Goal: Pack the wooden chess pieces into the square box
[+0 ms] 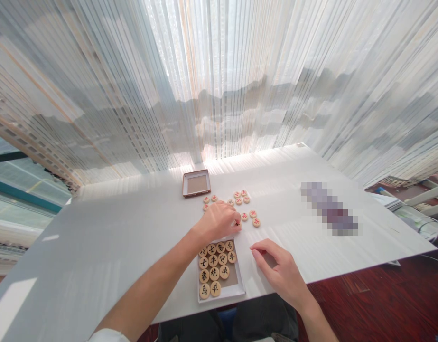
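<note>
My left hand [219,219] is above the far edge of a shallow white box [241,280], its fingers pinched on a Chinese chess piece [237,224] that shows only in part. Rows of round wooden pieces with black characters [213,260] fill much of the box, and brown bottom shows at its right side. Beyond the hand lie several red-marked pieces [253,213], some partly hidden behind my fingers. My right hand [278,268] rests on the table to the right of the box, thumb and forefinger apart, holding nothing.
A box lid [196,184] lies inside up at the back of the white table [133,223]. Something blurred out [329,209] is on the right. Pleated sheer curtains [211,95] hang behind the table. Papers and bags [414,218] are beyond its right edge.
</note>
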